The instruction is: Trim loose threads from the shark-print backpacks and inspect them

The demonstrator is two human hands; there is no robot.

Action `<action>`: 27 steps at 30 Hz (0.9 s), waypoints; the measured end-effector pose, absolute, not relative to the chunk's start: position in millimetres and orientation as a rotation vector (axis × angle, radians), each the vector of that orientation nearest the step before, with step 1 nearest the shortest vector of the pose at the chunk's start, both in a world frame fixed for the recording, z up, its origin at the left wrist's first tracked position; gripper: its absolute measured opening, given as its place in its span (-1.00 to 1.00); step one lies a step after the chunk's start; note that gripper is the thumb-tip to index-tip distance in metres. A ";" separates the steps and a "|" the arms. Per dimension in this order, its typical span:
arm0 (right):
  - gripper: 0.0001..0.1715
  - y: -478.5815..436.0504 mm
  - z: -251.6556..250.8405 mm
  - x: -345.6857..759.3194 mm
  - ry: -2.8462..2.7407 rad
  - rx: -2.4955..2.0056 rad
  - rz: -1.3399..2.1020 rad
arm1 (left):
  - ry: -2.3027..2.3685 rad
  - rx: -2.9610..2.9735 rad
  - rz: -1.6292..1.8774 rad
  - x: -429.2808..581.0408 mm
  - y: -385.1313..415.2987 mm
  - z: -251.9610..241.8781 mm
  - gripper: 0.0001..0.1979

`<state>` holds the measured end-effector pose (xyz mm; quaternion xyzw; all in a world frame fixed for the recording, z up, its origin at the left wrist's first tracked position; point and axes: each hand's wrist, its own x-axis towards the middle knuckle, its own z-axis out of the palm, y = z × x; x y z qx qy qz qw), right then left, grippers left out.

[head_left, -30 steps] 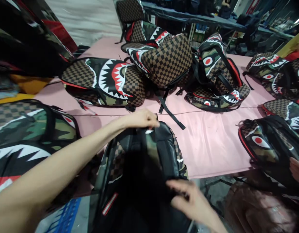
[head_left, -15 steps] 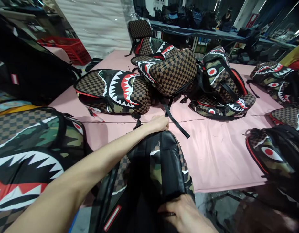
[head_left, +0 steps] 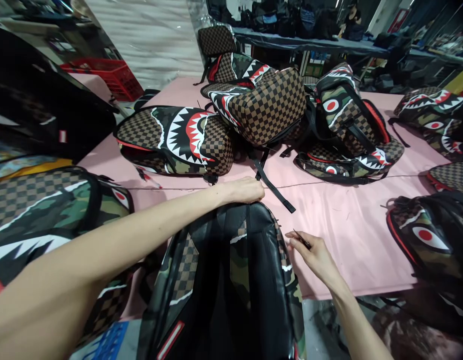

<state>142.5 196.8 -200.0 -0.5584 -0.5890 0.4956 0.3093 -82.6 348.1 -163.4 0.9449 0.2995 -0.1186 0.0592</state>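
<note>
A black, camouflage and brown-checked backpack [head_left: 231,280] lies back side up in front of me, half over the near edge of the pink table [head_left: 340,220]. My left hand [head_left: 246,190] reaches across and closes on the top end of this backpack. At the backpack's right edge, my right hand [head_left: 314,252] pinches a small thin dark tool [head_left: 302,240] whose tip points toward the seam. I cannot make out what kind of tool it is.
Several shark-mouth backpacks are piled at the table's middle [head_left: 267,105] and lie at left [head_left: 174,140], far left [head_left: 43,215] and right [head_left: 422,235]. A loose black strap [head_left: 274,187] trails toward my left hand. A red crate [head_left: 103,75] stands behind. Benches with bags fill the back.
My right hand has left the backpack's lower edge and moved up to its right side, now pinching a thin tool. The left hand keeps its hold on the top.
</note>
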 end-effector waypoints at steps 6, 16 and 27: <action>-0.60 232.8 -220.1 138.8 -1.646 -1.580 1.088 | 1.080 2.914 -0.296 -88.6 333.5 -184.4 -0.78; -0.69 260.4 -218.1 101.3 -1.850 -1.779 0.704 | 1.445 2.722 -0.078 -100.5 316.5 -189.5 -0.80; -0.76 273.9 -207.9 72.3 -1.976 -1.680 0.515 | 1.499 2.487 0.249 -110.1 326.1 -197.7 -0.82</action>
